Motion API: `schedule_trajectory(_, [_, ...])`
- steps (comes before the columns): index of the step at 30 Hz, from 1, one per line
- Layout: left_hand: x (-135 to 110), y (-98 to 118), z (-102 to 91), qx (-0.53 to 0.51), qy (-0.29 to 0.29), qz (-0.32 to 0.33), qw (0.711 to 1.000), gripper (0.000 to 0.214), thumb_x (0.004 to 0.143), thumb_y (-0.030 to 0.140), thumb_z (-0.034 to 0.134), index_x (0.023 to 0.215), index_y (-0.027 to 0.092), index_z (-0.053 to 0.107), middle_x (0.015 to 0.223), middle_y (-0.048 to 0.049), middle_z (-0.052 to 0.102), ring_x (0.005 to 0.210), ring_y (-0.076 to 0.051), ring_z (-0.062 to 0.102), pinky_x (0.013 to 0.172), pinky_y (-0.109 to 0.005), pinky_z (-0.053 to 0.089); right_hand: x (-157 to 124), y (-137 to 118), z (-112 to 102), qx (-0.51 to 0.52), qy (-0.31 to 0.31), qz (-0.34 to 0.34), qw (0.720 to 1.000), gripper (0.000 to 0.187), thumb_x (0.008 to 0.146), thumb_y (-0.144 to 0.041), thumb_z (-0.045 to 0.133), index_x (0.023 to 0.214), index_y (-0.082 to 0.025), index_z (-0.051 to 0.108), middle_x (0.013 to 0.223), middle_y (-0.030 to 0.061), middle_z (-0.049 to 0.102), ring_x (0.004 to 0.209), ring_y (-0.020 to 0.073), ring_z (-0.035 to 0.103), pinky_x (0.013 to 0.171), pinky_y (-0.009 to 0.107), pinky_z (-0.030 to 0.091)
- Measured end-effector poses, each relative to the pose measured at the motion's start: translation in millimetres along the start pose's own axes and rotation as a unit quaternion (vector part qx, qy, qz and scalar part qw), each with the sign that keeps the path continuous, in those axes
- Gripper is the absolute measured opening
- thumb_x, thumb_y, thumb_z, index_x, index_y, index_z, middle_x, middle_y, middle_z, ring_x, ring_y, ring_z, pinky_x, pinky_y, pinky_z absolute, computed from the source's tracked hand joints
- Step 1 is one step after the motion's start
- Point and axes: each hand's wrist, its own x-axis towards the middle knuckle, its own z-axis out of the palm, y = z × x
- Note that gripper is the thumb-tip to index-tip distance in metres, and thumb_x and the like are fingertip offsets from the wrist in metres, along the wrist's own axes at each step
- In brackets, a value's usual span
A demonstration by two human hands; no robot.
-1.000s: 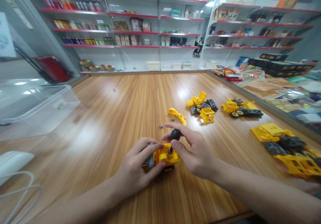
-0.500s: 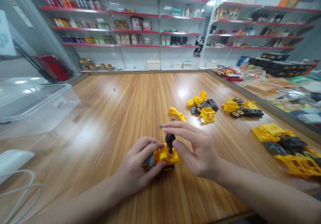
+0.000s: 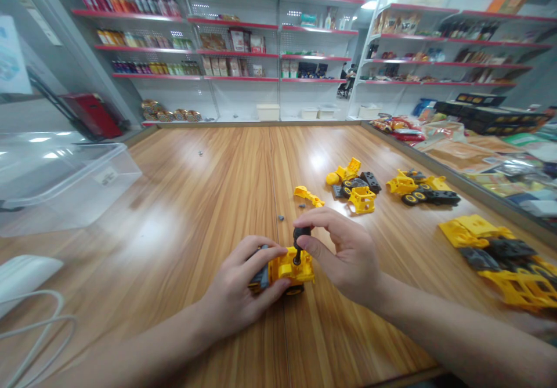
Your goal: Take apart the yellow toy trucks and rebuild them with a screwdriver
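My left hand (image 3: 243, 280) is closed around a yellow toy truck (image 3: 285, 266) with a grey part at its left end and dark wheels, resting on the wooden table. Its thumb lies along the near side and its fingers over the far side. Upright over the truck's right part stands a short black screwdriver (image 3: 298, 256), its shaft reaching down into the yellow body. My right hand (image 3: 343, 251) grips the screwdriver's handle between thumb and fingers. Just beyond lie a small grey screw (image 3: 281, 218) and a yellow jointed toy arm (image 3: 308, 195).
Yellow and black toy vehicle parts lie in piles at the right: a far pile (image 3: 354, 185), a middle one (image 3: 422, 188) and a near one (image 3: 500, 254). A clear plastic bin (image 3: 108, 173) stands at the left, above a white cable (image 3: 56, 318). Stocked shelves rise behind.
My right hand's fingers have come down and closed on the screwdriver handle; before, they were spread around it. My left hand still holds the truck in place.
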Motion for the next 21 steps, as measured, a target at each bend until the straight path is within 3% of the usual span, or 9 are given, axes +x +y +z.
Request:
schedule_trajectory(15, [0.1,1.3,0.0,0.000,0.006,0.005,1.000,0.043,0.082,0.014,0.069,0.122,0.018,0.056,0.112,-0.0117,0.057,0.102,-0.021,0.059,0.086,-0.035,0.054,-4.7,2.8,0.0,0.029,-0.057,-0.009,0.998,0.031,0.091,-0.008,0.051,0.115,-0.022,0.064,0.112,0.0062,0.070,0.105,0.0191,0.065,0.096,0.040,0.054])
schedule_trajectory(21, [0.9,2.2,-0.3,0.000,0.004,0.001,1.000,0.043,0.082,0.015,0.069,0.122,0.018,0.056,0.111,-0.0116,0.056,0.101,-0.021,0.059,0.085,-0.035,0.054,-0.1,-1.0,-0.1,0.018,-0.034,-0.025,0.999,0.021,0.086,-0.012,0.064,0.105,-0.021,0.068,0.099,0.0057,0.069,0.095,0.0186,0.066,0.087,0.036,0.056])
